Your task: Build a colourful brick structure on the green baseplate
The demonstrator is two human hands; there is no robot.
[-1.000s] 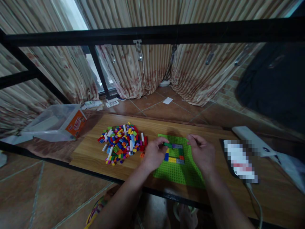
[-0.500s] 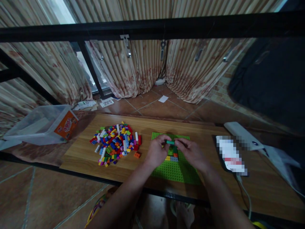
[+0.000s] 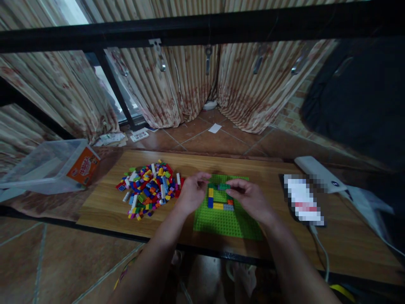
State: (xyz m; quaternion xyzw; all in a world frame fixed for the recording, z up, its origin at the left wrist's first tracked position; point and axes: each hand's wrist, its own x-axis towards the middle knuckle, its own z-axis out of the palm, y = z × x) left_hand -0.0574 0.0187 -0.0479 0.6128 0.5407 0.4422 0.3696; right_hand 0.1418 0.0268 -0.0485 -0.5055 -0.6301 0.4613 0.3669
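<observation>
A green baseplate (image 3: 226, 226) lies on the wooden table. On it, bricks form a rectangular outline: a blue brick (image 3: 210, 202) and yellow ones at the left and front, a grey brick (image 3: 228, 207) and an orange one at the front right corner. My right hand (image 3: 248, 197) is closed at the outline's back side, thumb and finger on the right end of a dark green brick (image 3: 224, 186). My left hand (image 3: 192, 194) hovers over the plate's left edge, fingers loosely curved and apart, seemingly holding nothing. The right fingers partly cover the outline's back right corner.
Left of the plate is a pile of mixed bricks (image 3: 152, 190). A clear plastic box (image 3: 47, 164) stands at the far left. On the right lie a phone (image 3: 302, 200) with a cable and a white power bank (image 3: 319, 174).
My left hand has moved away from the green brick to the left, uncovering the outline's left side. My right hand stays at the green brick. The view has shifted slightly.
</observation>
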